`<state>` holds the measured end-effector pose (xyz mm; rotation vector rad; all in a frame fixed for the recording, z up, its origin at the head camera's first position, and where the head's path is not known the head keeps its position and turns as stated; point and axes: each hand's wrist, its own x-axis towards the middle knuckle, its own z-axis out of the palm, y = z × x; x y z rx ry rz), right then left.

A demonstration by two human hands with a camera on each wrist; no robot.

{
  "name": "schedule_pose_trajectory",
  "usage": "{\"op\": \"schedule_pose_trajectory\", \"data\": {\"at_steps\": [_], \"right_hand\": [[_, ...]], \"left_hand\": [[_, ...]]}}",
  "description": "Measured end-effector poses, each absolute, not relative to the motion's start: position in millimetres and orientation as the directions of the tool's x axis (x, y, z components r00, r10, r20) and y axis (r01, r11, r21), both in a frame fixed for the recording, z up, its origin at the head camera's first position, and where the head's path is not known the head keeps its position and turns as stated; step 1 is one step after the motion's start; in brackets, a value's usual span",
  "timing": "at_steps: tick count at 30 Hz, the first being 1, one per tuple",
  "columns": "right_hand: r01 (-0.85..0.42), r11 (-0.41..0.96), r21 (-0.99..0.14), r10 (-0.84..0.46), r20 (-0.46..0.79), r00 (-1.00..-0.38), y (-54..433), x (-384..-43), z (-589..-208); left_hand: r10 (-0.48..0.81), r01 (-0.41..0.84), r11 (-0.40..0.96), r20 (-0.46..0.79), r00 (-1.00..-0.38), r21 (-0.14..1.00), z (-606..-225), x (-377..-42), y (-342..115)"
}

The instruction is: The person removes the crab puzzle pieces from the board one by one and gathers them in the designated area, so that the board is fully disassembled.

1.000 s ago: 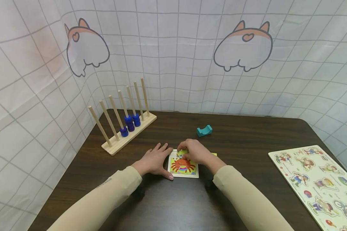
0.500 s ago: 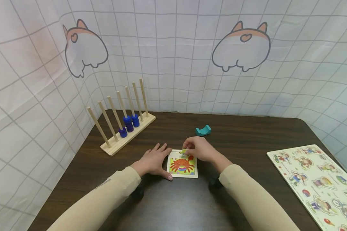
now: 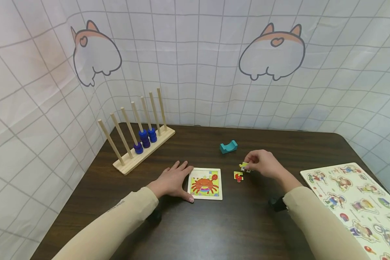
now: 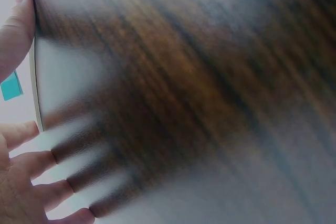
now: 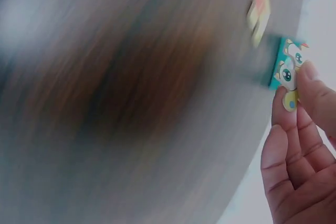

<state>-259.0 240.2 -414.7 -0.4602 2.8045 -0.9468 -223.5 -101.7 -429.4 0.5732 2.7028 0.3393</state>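
My left hand (image 3: pixel 173 181) rests on the table with its fingers spread, the thumb and index finger at the left edge of a framed jigsaw puzzle (image 3: pixel 205 197). A red crab picture fills the lower part of the puzzle, and its top left shows bare frame. To the right of it, my right hand (image 3: pixel 264 164) pinches a yellow jigsaw piece (image 5: pixel 287 74) between thumb and fingers; two printed eyes show on it in the right wrist view. Just below that hand a loose jigsaw piece (image 3: pixel 238 176) with a red shape lies on the table.
A teal curved block (image 3: pixel 228 147) lies behind the puzzle. A wooden peg rack (image 3: pixel 128 167) with blue and purple beads stands at the back left. At the right lies a large picture board (image 3: pixel 339 187). A white checked cloth (image 3: pixel 195 65) hangs behind the table.
My right hand has lifted the eye piece from the upper part of the puzzle and moved right with it, uncovering the loose red piece. The left hand keeps its place.
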Motion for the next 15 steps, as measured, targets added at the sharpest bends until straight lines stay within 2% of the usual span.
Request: {"op": "schedule_pose_trajectory", "data": {"at_steps": [7,15], "right_hand": [[-0.205,0.776,-0.596,-0.316,-0.086,-0.945,273.2,-253.3,-421.4],[-0.214,0.789,-0.576,-0.350,-0.136,-0.927,275.8,-250.4,-427.7]], "left_hand": [[0.431,0.347,0.889,-0.291,-0.854,0.298,-431.3,-224.4,-102.0],[0.428,0.349,0.892,-0.294,-0.855,0.288,-432.7,-225.2,-101.5]]}}
